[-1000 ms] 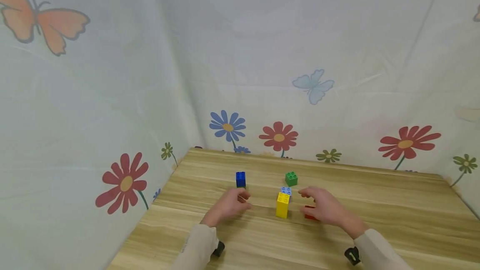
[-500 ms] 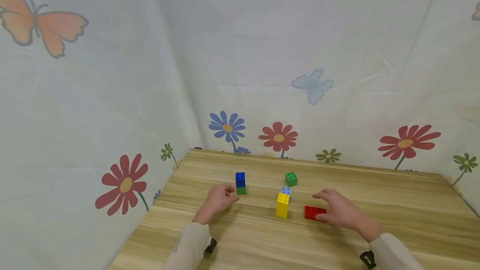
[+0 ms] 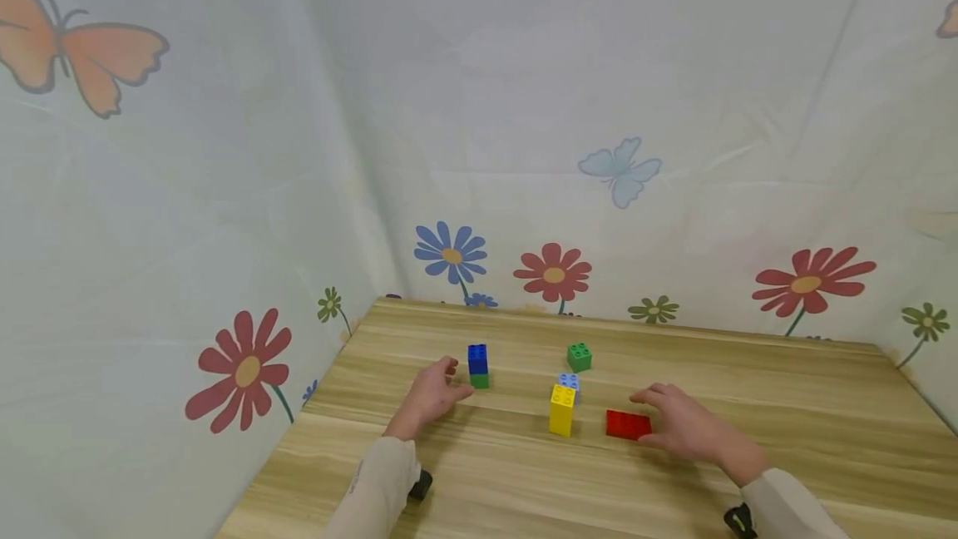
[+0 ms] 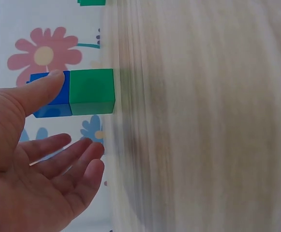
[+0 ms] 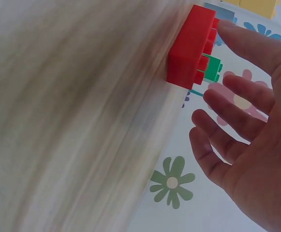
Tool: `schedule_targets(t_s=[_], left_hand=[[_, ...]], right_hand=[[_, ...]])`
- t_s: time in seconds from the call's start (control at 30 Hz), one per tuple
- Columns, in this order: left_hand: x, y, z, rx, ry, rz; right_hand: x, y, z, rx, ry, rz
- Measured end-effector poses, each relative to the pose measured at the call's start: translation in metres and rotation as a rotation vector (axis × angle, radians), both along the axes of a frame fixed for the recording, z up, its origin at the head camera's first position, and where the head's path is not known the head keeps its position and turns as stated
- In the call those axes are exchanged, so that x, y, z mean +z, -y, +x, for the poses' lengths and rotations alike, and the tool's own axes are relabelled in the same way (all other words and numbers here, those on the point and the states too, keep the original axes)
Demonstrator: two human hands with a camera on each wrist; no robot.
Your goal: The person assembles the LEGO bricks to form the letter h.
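My left hand (image 3: 432,393) hovers just left of a two-block stack, its fingers relaxed and apart with nothing in them. That stack has a dark blue toy block (image 3: 477,358) on top of a green block (image 4: 92,92). In the left wrist view the thumb overlaps the blue block. On the other side my right hand (image 3: 684,422) hangs beside a long red block (image 3: 628,424), fingers loosely bent and holding nothing. The red block (image 5: 191,48) lies studs up on the table, thumb tip close to its studs in the right wrist view.
Between the hands stands a tall yellow block (image 3: 561,411), with a light blue block (image 3: 570,383) right behind it. Farther back sits another green block (image 3: 580,357). The wooden table (image 3: 509,489) meets a flower-printed cloth backdrop (image 3: 479,106) at its rear and left.
Both hands have moved outward, the left away to the left of the blue and green stack, the right off to the right, uncovering the red block. The blocks have stayed in place.
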State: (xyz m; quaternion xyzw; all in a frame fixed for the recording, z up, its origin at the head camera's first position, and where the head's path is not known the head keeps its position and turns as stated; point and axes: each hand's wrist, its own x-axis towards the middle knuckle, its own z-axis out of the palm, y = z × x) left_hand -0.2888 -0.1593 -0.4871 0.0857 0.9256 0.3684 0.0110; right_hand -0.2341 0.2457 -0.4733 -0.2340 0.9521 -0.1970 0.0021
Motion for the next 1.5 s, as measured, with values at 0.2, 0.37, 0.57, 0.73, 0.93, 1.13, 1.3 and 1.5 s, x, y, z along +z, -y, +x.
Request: schedule_targets(t_s=[0.2, 0.37, 0.57, 0.73, 0.93, 1.13, 1.3, 1.5], left_hand=[[-0.001, -0.005, -0.006, -0.022, 0.025, 0.084], [-0.002, -0.01, -0.01, -0.017, 0.041, 0.137], [-0.002, -0.014, -0.013, -0.032, 0.037, 0.181], [-0.003, -0.016, -0.015, -0.032, 0.043, 0.203], [-0.003, -0.016, -0.019, -0.019, 0.054, 0.221], [-0.003, -0.016, -0.019, -0.024, 0.049, 0.221], [-0.004, -0.015, -0.019, -0.033, 0.046, 0.216], [-0.005, -0.014, -0.018, -0.043, 0.067, 0.233]], right_hand=[[-0.011, -0.002, -0.004, 0.04, 0.01, -0.009], [-0.016, -0.002, -0.006, 0.08, 0.004, -0.003], [-0.015, 0.002, -0.005, 0.073, 0.053, -0.01], [-0.016, 0.004, -0.007, 0.064, 0.072, 0.0], [-0.016, 0.006, -0.008, 0.047, 0.095, -0.004], [-0.014, 0.009, -0.008, 0.025, 0.107, -0.003], [-0.015, 0.01, -0.009, 0.021, 0.104, 0.011], [-0.017, 0.011, -0.01, 0.023, 0.101, 0.006]])
